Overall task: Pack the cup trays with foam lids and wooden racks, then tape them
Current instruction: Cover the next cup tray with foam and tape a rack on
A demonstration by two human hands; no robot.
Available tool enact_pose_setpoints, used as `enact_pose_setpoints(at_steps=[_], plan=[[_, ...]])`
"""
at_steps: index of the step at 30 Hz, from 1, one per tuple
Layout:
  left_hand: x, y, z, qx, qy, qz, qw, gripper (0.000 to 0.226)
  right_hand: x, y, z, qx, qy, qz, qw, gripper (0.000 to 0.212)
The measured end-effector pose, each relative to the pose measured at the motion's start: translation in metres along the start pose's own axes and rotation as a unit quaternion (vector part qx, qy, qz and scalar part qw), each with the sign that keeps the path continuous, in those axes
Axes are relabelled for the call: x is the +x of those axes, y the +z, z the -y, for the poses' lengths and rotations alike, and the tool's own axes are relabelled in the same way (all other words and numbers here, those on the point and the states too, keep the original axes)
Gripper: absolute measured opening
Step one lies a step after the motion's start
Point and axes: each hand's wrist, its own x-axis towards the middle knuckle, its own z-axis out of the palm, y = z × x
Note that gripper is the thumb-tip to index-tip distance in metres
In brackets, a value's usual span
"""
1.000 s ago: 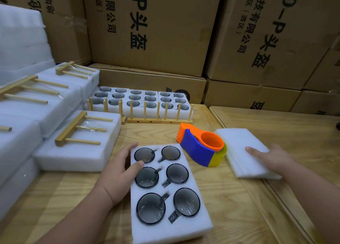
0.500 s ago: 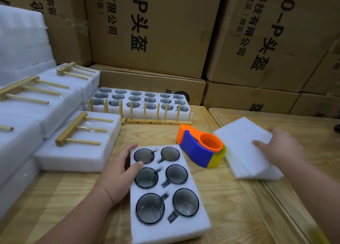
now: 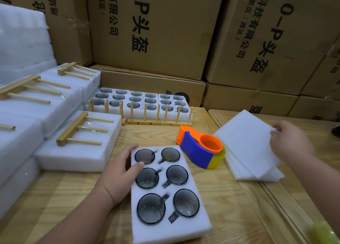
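Observation:
A white foam cup tray (image 3: 166, 229) with several dark glass cups lies on the wooden table in front of me. My left hand (image 3: 119, 173) grips its left edge, thumb lying on the foam top. At the right, my right hand (image 3: 290, 144) pinches the far edge of the top foam lid (image 3: 244, 142) and holds it tilted up off the lid stack (image 3: 257, 173). An orange, blue and yellow tape dispenser (image 3: 201, 149) sits between tray and lids. Upright wooden racks (image 3: 152, 117) stand in a row behind.
Several more cup trays (image 3: 141, 101) sit behind the racks. Packed foam boxes with wooden racks taped on top (image 3: 79, 144) are stacked at the left. Cardboard boxes (image 3: 152, 31) wall the back. A second wooden table (image 3: 312, 179) adjoins on the right.
My right hand has taken the top foam lid by its far edge and raised it off the stack. My left hand has stayed on the tray's left edge.

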Motion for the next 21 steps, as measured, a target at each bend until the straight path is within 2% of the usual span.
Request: enact_pose_setpoints(at_steps=[12,16,21], plan=[[-0.001,0.0,0.001,0.0,-0.008,0.003,1.0,0.075,0.01,-0.039,0.026,0.173,-0.028,-0.052,0.983,0.011],[-0.001,0.0,0.001,0.005,-0.006,-0.001,1.0,0.075,0.006,-0.051,0.043,0.252,-0.009,-0.065,0.965,0.011],[-0.001,0.001,0.0,0.003,-0.009,-0.004,1.0,0.074,-0.009,-0.054,0.071,0.374,0.016,-0.031,0.927,0.017]])
